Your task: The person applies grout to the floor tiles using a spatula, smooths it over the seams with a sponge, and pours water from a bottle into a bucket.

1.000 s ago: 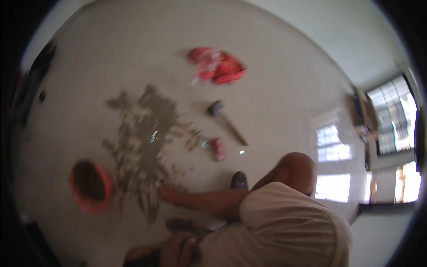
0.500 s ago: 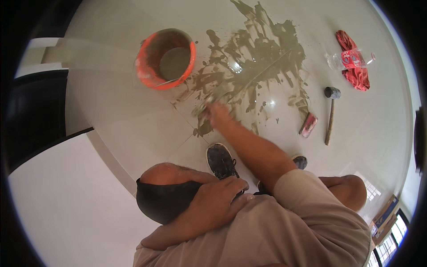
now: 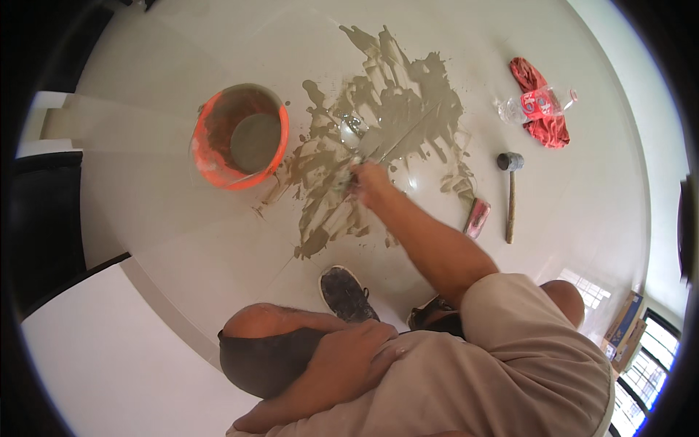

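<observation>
Wet grey-green grout-like paste (image 3: 404,95) is smeared in streaks across the glossy pale tiles. My right hand (image 3: 373,182) reaches into the middle of the smear. Its fingers are closed round a small spreading tool (image 3: 348,178), blurred by motion, so its exact kind cannot be told. My left hand (image 3: 353,355) lies loosely across my lap beside the left knee, holding nothing, fingers relaxed and thumb apart. Left of the smear stands an orange bucket (image 3: 280,149) with the same paste (image 3: 256,140) inside.
On the right lie a black-headed mallet (image 3: 511,197), a pinkish-red block (image 3: 477,218) and a clear plastic bottle (image 3: 515,109) on a red cloth (image 3: 546,135). My dark shoes (image 3: 345,293) are just below the smear. Cardboard boxes (image 3: 624,324) lean near a window at lower right.
My right hand and its tool have moved up through the smear, away from the streaks' lower end. My view has shifted, so the floor things appear further left. The left hand stays on my lap.
</observation>
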A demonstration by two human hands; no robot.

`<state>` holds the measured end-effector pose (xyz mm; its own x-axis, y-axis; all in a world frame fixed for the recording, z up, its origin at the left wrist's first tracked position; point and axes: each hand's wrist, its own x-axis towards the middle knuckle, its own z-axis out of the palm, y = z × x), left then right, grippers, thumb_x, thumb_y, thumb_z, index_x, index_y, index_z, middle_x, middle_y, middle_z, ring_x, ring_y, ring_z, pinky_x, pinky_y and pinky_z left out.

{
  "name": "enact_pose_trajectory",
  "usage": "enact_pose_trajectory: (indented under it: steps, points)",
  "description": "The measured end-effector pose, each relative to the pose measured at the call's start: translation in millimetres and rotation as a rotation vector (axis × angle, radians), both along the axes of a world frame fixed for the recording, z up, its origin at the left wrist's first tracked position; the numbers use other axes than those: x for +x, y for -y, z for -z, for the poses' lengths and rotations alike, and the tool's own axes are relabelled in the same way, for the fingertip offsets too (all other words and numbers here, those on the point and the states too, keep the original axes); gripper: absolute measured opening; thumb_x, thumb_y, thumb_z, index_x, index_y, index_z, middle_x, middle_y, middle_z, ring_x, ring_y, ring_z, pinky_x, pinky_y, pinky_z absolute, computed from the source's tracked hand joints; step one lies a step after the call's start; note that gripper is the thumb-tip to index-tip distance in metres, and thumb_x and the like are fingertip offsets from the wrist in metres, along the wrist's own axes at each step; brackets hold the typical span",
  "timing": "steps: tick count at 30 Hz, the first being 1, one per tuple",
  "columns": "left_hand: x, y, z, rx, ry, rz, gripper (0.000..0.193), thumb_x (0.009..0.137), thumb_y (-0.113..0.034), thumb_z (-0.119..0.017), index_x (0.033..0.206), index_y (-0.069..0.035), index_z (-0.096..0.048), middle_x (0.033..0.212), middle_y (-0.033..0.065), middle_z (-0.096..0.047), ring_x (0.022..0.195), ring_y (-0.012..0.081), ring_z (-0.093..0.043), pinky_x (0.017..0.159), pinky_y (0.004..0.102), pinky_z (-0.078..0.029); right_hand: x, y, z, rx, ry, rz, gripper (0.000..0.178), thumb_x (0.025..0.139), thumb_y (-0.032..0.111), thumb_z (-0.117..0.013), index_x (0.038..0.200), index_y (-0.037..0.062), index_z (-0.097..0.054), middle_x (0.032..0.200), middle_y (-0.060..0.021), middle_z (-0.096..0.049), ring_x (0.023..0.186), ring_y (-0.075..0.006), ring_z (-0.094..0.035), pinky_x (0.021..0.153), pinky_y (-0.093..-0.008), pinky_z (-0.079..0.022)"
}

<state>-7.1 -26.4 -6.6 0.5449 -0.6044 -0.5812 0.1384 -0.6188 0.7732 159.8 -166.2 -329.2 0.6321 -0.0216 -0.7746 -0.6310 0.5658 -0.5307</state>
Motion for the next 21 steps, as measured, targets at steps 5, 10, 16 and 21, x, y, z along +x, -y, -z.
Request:
enact_pose_trajectory:
  steps: [5,10,16,21]
  points:
    - [-5.3,-6.7,1.6,-0.081,0.017,-0.071,0.027,0.096,-0.027,-0.065,0.113,-0.007,-0.064,0.105,0.0134,-0.068,0.099,0.0343,-0.067,0.085,0.043,-0.054,71.3,112.1,-7.8,-0.759,0.076,-0.443,0.034,0.093,0.019,-0.046,0.116,0.0004,-0.062,0.097,-0.0234,-0.067,0.086,-0.037,-0.066,0.082,-0.0525,-0.051]
    - [-8.8,-8.1,7.6,-0.143,0.081,-0.027,0.034,0.097,-0.039,-0.06,0.117,-0.011,-0.061,0.107,0.009,-0.067,0.09,0.0315,-0.07,0.074,0.044,-0.056,136.9,168.9,-21.1,-1.421,0.385,-0.862,0.038,0.089,0.014,-0.048,0.12,0.0047,-0.067,0.115,-0.0266,-0.068,0.108,-0.0436,-0.065,0.094,-0.049,-0.052]
    - [-15.5,-16.8,10.1,-0.166,0.127,-0.095,0.033,0.098,-0.039,-0.06,0.115,-0.011,-0.061,0.102,0.0088,-0.066,0.077,0.0316,-0.07,0.066,0.0435,-0.056,54.7,139.1,-36.2,-1.497,0.436,-1.309,0.04,0.09,0.013,-0.048,0.124,0.0083,-0.068,0.117,-0.0244,-0.068,0.109,-0.0431,-0.065,0.096,-0.0505,-0.051]
    - [-9.4,-9.1,10.5,-0.226,0.13,-0.044,0.033,0.098,-0.039,-0.059,0.115,-0.011,-0.061,0.099,0.0095,-0.065,0.076,0.0309,-0.07,0.064,0.0426,-0.056,95.5,187.0,-31.3,-1.6,0.631,-0.987,0.037,0.092,0.015,-0.05,0.124,0.0117,-0.068,0.113,-0.0234,-0.07,0.102,-0.0431,-0.067,0.09,-0.051,-0.054]
